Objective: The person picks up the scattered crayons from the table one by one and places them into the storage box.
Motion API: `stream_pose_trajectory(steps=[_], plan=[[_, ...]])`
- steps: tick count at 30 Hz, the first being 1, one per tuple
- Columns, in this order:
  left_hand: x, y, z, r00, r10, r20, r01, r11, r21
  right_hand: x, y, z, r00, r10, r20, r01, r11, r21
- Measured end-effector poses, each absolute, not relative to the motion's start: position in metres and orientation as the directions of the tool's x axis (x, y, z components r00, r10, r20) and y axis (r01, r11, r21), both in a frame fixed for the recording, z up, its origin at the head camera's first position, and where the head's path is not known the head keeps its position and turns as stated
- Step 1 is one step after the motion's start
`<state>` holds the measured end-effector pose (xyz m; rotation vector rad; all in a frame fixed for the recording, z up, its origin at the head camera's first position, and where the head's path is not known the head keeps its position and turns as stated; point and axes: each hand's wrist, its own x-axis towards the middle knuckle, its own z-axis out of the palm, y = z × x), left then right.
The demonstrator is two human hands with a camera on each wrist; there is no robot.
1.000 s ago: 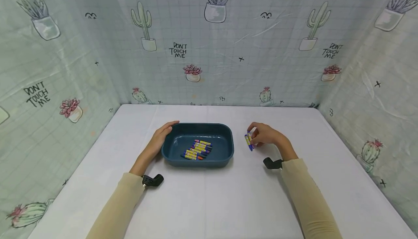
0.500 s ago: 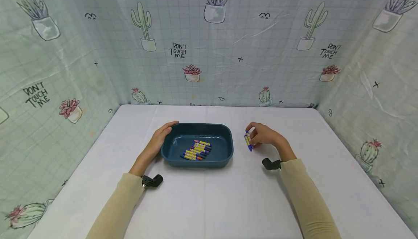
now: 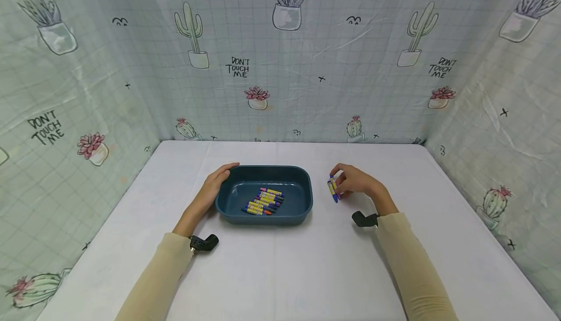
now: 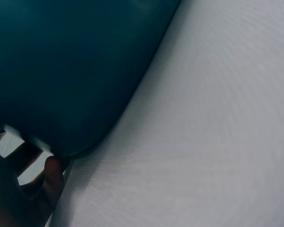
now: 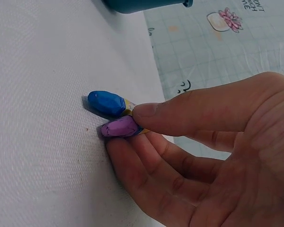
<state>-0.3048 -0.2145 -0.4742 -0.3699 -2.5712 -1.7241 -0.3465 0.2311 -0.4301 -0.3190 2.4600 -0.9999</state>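
A dark teal tray (image 3: 302, 219) sits mid-table, with several crayons (image 3: 265, 204) in blue and yellow wrappers lying in it. My left hand (image 3: 215, 184) rests along the tray's left end, fingers stretched toward its back corner. In the left wrist view its fingers (image 4: 52, 177) touch the outside of the tray wall. To the right of the tray, my right hand (image 3: 355, 180) pinches a purple crayon (image 5: 118, 126) between thumb and fingers, low at the table. A blue crayon (image 5: 106, 103) lies right beside it, the thumb tip touching it; their far ends are hidden.
A white cloth covers the table (image 3: 271, 272). Curtains with cactus prints (image 3: 307, 77) stand close behind it and on both sides. Each wrist carries a small black camera (image 3: 364, 219).
The right hand has shifted very slightly left and closed a little nearer round the two crayons. The left hand and the tray stay as they were.
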Motion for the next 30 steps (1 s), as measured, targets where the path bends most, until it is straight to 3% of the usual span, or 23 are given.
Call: stream_pose_trajectory(steps=[30], plan=[[-0.3065, -0.2146, -0.4698, -0.975, 0.183, 0.128, 0.186, 0.347, 0.919, -0.3452, 0.2303, -0.4208, -0.856, -0.385, -0.346, -0.005, 0.674, -0.739]])
